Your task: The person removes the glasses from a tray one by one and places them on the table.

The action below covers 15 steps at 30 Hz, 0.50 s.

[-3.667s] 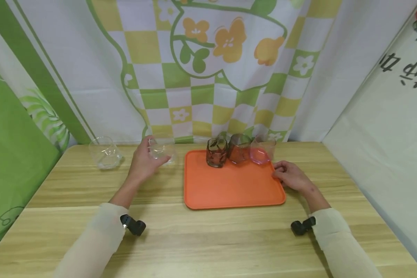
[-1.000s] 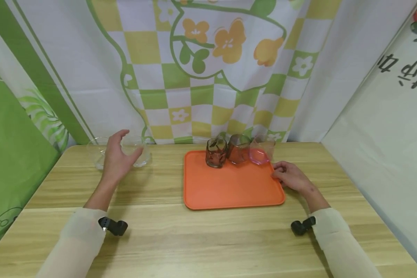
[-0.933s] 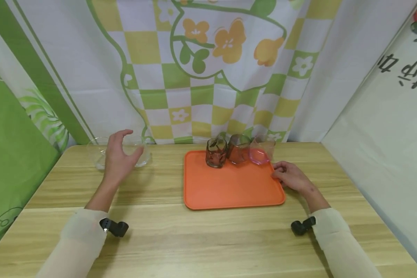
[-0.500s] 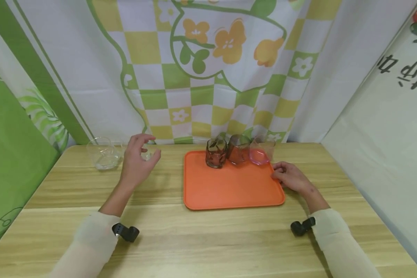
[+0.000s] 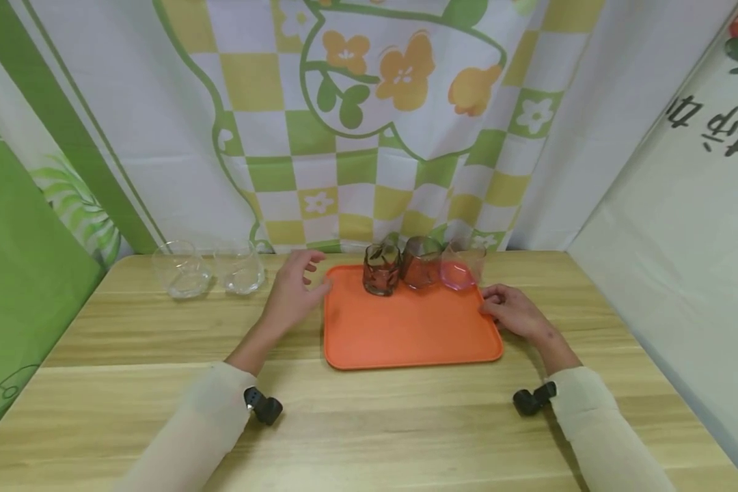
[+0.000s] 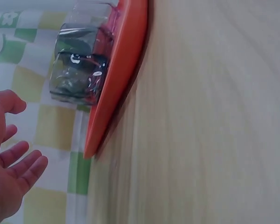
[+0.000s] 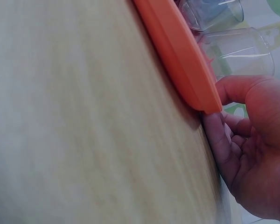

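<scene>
An orange tray (image 5: 412,335) lies on the table, bearing three glasses in a row along its back edge. They are a dark patterned glass (image 5: 382,270), a brownish glass (image 5: 421,263) and a clear glass with a pink base (image 5: 463,265). My left hand (image 5: 293,290) holds nothing; its loosely bent fingers are by the tray's back left corner. My right hand (image 5: 512,309) pinches the tray's right rim, thumb above and fingers beneath in the right wrist view. Left of my left hand stand two clear glasses, one nearer (image 5: 241,270) and one farther left (image 5: 183,271).
The wooden table (image 5: 369,424) backs onto a checked, flowered curtain (image 5: 357,184). A green cloth (image 5: 24,239) hangs at the left and a white panel with lettering (image 5: 689,225) at the right.
My left hand set a clear glass down beside the other clear glass, let go, and moved right to the tray's left side. My right hand has stayed on the tray rim.
</scene>
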Available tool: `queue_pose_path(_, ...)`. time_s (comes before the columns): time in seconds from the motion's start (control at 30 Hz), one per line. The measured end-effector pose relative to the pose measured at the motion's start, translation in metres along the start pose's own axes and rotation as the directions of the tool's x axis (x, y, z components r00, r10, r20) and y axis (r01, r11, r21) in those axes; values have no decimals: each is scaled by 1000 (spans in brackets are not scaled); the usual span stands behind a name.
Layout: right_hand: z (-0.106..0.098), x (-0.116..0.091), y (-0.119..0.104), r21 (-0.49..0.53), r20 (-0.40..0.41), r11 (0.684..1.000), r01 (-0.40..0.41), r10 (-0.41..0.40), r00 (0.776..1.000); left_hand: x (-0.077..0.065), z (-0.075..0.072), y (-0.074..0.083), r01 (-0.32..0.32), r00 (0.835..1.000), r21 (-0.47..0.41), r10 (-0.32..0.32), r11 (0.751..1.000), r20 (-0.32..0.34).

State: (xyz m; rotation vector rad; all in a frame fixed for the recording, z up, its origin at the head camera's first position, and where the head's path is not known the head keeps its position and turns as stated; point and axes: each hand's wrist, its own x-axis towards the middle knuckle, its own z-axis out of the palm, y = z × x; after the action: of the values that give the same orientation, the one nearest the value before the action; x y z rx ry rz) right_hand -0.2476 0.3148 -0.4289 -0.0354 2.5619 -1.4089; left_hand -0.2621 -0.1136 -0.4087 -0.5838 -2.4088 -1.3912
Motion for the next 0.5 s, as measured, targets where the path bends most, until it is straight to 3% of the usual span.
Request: queue_pose_path(0.5, 1, 3, 3, -19, -6, 1000, 0, 0, 1000, 13, 50, 9, 171, 980, -59, -164, 983, 114)
